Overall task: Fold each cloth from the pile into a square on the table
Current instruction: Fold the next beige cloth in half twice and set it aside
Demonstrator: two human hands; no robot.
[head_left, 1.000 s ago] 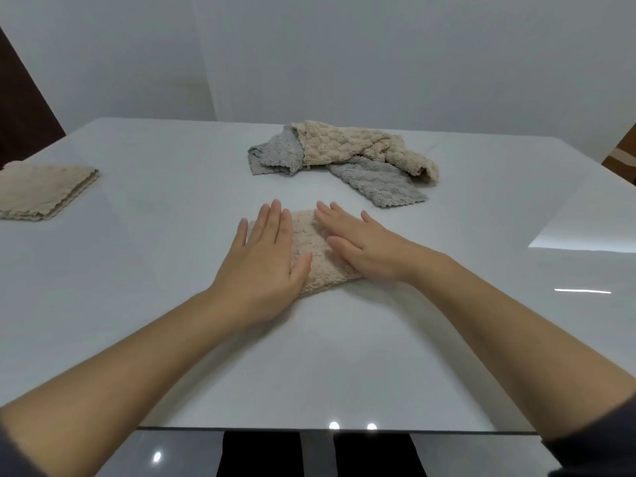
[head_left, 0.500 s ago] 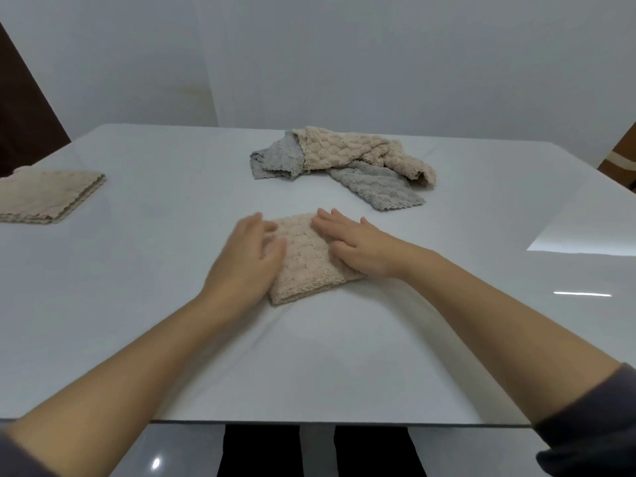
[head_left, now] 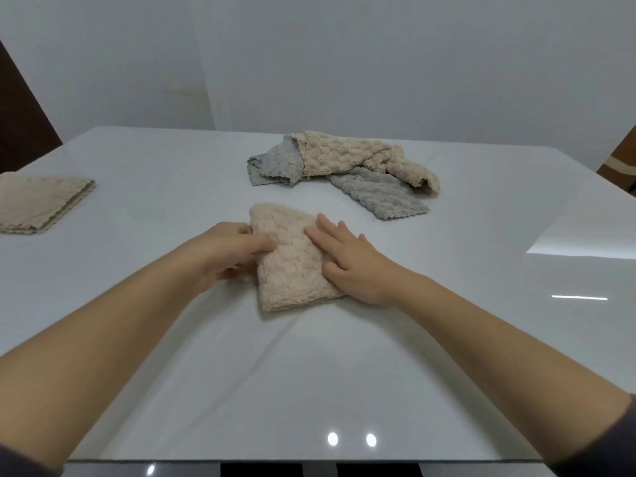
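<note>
Beige fluffy folded cloth (head_left: 292,256) sat mid white glossy table (head_left: 172,187), basically square already; right hand (head_left: 347,259) lay flat and open on it, left hand (head_left: 230,249) pinched its left edge. Another folded beige cloth (head_left: 38,203) waited far left, while the crumpled grey-and-beige pile (head_left: 344,166) was still unfolded.

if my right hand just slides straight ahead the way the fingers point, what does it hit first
Probably nothing soon: the right hand points up-left across the folded beige cloth, then bare table. The pile seems right of that line.
</note>
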